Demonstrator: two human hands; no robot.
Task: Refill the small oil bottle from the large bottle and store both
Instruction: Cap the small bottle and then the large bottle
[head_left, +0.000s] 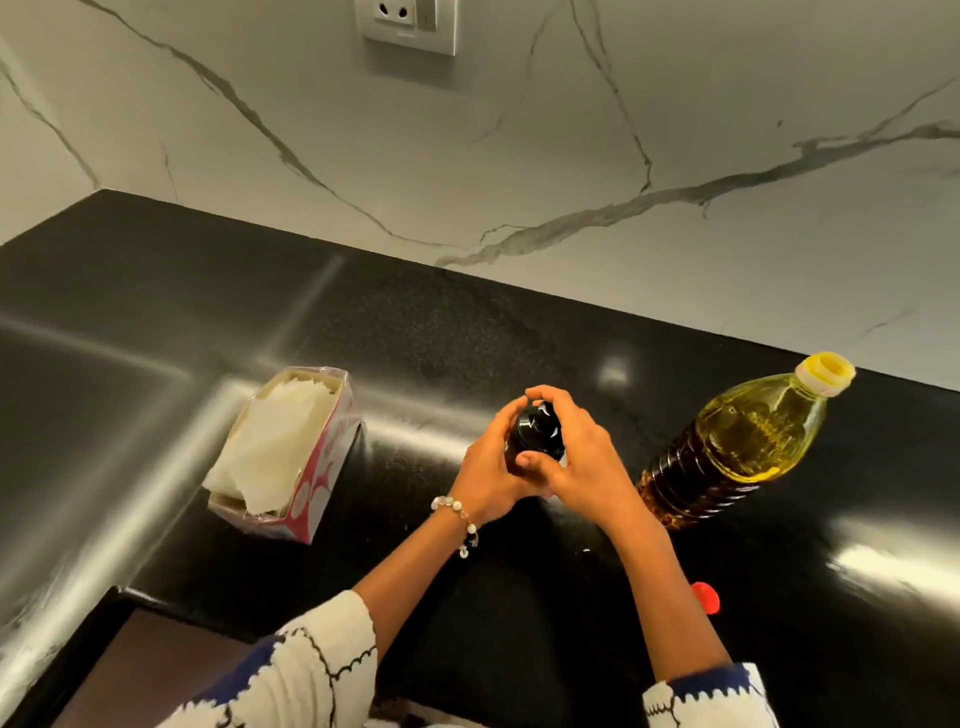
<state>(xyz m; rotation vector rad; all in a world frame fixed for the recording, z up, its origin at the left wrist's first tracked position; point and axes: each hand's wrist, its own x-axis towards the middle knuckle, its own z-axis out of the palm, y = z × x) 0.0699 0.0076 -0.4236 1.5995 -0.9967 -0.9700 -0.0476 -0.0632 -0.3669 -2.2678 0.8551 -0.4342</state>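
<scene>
Both hands meet around the small oil bottle (535, 434) near the middle of the black countertop (156, 322). The left hand (491, 467) wraps the bottle's body from the left, fingers curled round it, a beaded bracelet (460, 519) on that wrist. The right hand (576, 457) comes over from the right, its fingers arched across the dark cap and its thumb pressed against the bottle's near side; it seems to grip the cap, though the fingers hide most of it. The two hands touch each other just below the bottle.

The large bottle (743, 441) stands just to the right of the right forearm, upright on the counter, its yellow neck open with no cap on it, and golden oil filling it. A red cap (706, 597) lies on the counter nearer the person, partly hidden behind the right forearm.

Well to the left of the hands sits a red-and-white tissue box (291, 462) with white tissues showing at its open top. Behind the counter rises a white marble-veined wall (519, 156) with an electrical socket (410, 23) at the top.
</scene>
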